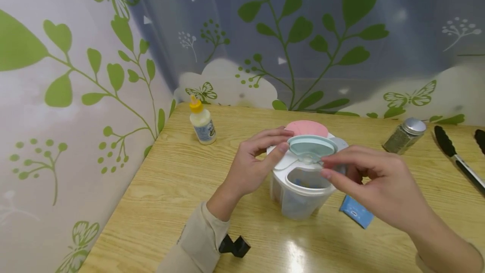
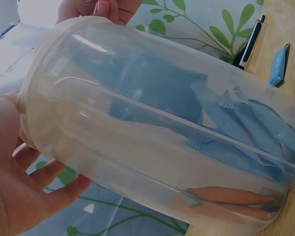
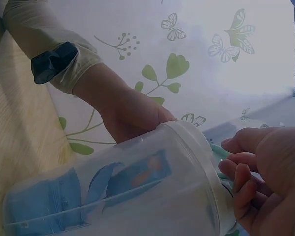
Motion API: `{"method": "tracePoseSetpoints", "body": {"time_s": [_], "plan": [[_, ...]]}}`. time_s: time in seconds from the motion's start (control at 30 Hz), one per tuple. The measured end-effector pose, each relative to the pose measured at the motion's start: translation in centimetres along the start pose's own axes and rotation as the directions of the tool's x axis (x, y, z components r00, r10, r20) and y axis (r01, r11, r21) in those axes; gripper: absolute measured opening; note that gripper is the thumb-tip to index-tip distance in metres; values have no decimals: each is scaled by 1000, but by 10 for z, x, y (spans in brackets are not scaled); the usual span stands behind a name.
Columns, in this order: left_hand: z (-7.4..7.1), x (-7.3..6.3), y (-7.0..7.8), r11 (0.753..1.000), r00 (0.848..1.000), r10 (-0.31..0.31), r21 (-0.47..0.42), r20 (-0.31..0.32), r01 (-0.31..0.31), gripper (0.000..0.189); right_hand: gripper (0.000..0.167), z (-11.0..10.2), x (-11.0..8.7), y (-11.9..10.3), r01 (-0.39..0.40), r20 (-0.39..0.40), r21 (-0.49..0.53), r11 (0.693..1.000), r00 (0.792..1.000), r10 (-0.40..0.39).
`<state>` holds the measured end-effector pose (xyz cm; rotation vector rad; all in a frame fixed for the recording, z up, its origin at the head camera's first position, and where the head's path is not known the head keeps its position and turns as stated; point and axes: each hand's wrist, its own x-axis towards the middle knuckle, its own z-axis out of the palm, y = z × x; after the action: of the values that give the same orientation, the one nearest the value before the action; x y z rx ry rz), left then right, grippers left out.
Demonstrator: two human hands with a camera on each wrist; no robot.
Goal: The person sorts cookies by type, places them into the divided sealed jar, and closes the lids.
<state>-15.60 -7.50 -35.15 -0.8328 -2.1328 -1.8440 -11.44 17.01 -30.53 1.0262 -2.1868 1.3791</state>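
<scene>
A clear plastic storage container (image 1: 301, 203) with a white lid (image 2: 39, 83) stands upright on the table. Its pale green flap (image 1: 312, 145) is raised above an uncovered opening, with a pink flap (image 1: 306, 128) behind it. Blue packets (image 2: 157, 91) and some orange-brown pieces (image 2: 231, 195) show through the wall. My left hand (image 1: 251, 159) grips the lid's left side, thumb beside the green flap. At the flap's right edge is my right hand (image 1: 373, 180), fingers bent, with a gap between thumb and forefinger and nothing visible in it.
A blue packet (image 1: 356, 211) lies on the wooden table right of the container. At the back left stands a bottle with a yellow cap (image 1: 203, 123). A jar with a silver lid (image 1: 404, 136) and black-tipped tongs (image 1: 456, 155) are at the right. A patterned curtain (image 1: 235, 33) hangs behind.
</scene>
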Motion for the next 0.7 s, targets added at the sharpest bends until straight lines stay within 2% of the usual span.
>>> {"method": "tracePoseSetpoints", "body": {"time_s": [0.1,0.17,0.33,0.5,0.7], "plan": [[0,0,0,1000,1000,2,-1,-2,-2,34,34,-3,-2,2,-23,18,51,998,1000,22],[0,0,1,1000,1000,3,-1,-5,-3,34,33,-5,-4,5,-18,21,146,989,1000,15],[1,0,1,1000,1000,-2,-5,-10,2,34,37,-11,-11,13,-1,19,356,934,1000,-6],[1,0,1,1000,1000,-7,0,-11,7,35,37,-21,-22,21,17,39,447,894,999,-38],[1,0,-1,1000,1000,-7,-4,-11,7,33,40,-33,-35,32,52,131,519,853,982,-140]]}}
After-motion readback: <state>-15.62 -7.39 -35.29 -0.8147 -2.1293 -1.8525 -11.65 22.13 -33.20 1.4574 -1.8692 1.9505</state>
